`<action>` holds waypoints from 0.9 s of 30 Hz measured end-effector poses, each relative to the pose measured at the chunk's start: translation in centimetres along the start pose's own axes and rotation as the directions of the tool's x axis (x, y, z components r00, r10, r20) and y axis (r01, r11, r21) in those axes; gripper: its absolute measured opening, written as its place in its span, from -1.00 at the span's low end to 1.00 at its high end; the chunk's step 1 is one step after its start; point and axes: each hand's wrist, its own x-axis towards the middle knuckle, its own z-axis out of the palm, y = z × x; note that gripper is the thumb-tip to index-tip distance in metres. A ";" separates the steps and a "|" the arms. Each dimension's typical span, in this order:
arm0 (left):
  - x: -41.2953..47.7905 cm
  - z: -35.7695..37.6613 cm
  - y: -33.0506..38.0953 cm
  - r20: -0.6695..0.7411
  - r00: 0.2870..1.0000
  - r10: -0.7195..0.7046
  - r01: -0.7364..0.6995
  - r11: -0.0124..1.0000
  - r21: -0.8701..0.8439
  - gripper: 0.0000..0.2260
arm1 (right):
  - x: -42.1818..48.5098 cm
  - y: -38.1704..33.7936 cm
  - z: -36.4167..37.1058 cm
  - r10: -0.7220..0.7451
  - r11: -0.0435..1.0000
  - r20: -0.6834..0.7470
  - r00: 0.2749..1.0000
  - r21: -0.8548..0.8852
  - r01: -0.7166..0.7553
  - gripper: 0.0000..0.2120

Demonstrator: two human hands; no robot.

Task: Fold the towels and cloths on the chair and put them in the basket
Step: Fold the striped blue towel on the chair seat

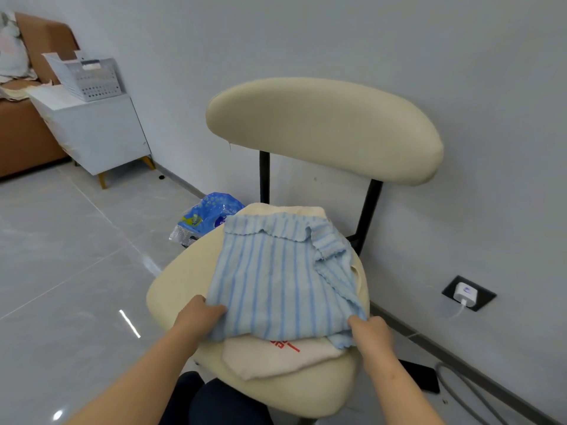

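The cloth (pixel 276 280) lies spread over the middle of the chair (pixel 181 277) seat, on top of a cream towel (pixel 276 357) whose printed end shows at the seat's front edge.

Several slips are judged possible from here. The cloth's right side is bunched and doubled over near the seat's right edge, so a fold begun now is likely to come out crooked unless that side is flattened first. The towel beneath could be dragged along with the cloth. As its end already lies at the front edge, it could be pulled off onto the floor. If the cloth is lifted by its near corners alone, the far edge could trail off the back of the seat. The basket (pixel 89 78) stands on a cabinet (pixel 101 133) well apart at the far left, so a loosely made fold could come undone while it is carried.

The left hand (pixel 196 317) is set at the cloth's near left corner, which is pinched with the thumb on top; the fingers below are hidden. The right hand (pixel 371 332) is set at the near right corner, knuckles up, with the fingers curled round the edge. Both forearms are reached in over the seat's front edge.
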 end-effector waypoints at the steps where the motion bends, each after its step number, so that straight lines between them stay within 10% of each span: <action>1: -0.2 0.0 0.0 0.010 1.000 -0.006 0.006 1.000 0.002 -0.79 | -0.1 0.2 -0.1 -0.005 1.000 0.005 1.000 -0.012 0.005 -0.89; 9: -1.8 -1.9 0.2 0.134 0.990 -0.033 0.064 0.970 -0.234 -0.98 | -0.5 -0.1 -2.7 -0.008 0.978 0.066 0.998 0.207 -0.006 -0.75; 15: -1.8 -4.6 1.5 -0.073 0.994 0.086 -0.112 0.815 -0.569 -0.95 | -2.0 -5.3 -6.1 -0.115 0.644 0.124 0.986 0.765 -0.021 -0.79; 20: -2.1 -4.1 -0.7 -0.057 0.998 0.029 -0.056 0.837 -0.544 -0.89 | -1.8 -3.3 -5.1 -0.056 0.805 -0.032 0.998 0.589 0.064 -0.83; 27: -2.3 -2.4 -3.6 -0.026 1.000 -0.017 0.006 0.926 -0.379 -0.96 | -1.5 2.2 -1.8 0.054 0.937 0.115 0.992 0.338 -0.090 -0.86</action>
